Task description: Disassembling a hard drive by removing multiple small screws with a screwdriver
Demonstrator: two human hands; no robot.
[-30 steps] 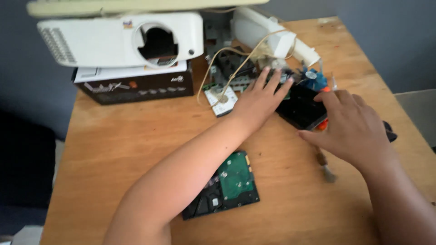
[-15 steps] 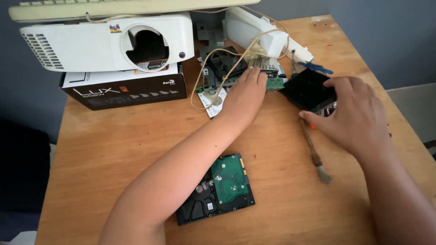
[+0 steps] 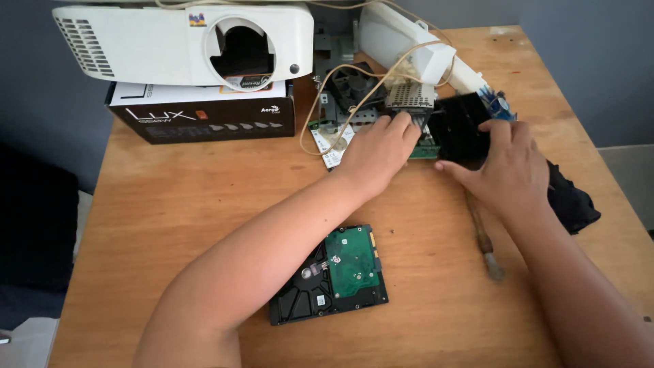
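Desk: light wood, it carries all the things.
Projector: white, at the far left, lying on a black box.
Hard drive: near the front edge, its green board facing up.
Brush: lying on the desk, at the right side.
Black cloth: crumpled, near the right edge.
White device: at the far edge, beside the projector.

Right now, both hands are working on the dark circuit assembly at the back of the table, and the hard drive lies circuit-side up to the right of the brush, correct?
Not quite: in the head view the hard drive lies left of the brush, not right. Otherwise yes: left hand and right hand are on the dark circuit assembly, and the drive's green board faces up.
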